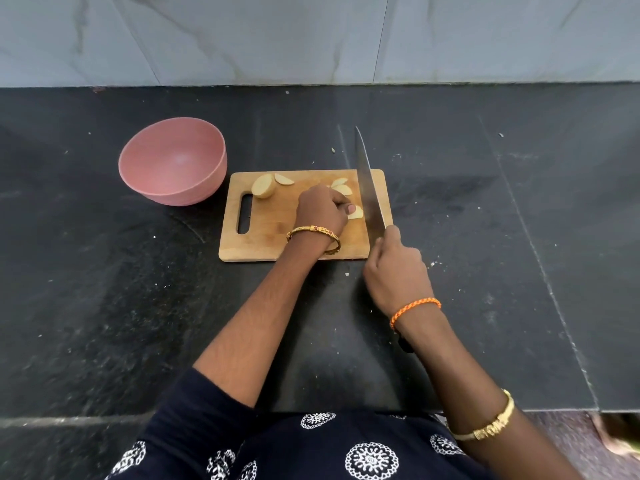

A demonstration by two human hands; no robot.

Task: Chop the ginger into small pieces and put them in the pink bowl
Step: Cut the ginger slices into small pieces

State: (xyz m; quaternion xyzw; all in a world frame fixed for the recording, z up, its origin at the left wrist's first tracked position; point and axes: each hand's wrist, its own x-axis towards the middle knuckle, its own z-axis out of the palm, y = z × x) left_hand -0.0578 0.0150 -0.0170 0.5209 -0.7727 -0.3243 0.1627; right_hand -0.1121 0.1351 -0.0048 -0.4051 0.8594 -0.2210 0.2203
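A wooden chopping board [263, 237] lies on the black counter. On its far left sits a thick ginger chunk [263, 186] with a slice [284, 179] beside it. More slices [341, 187] lie at the far right. My left hand [322, 211] curls its fingers onto a ginger piece [356, 213] near the board's middle right. My right hand [394, 271] grips the handle of a long knife [369, 181], whose blade stands just right of that piece, tip pointing away from me. The pink bowl [173, 161] stands left of the board, with nothing in it.
The dark stone counter [485, 220] carries small crumbs around the board. A grey marble wall [311, 36] rises behind. The counter's front edge runs close to my body, and floor shows at the bottom right.
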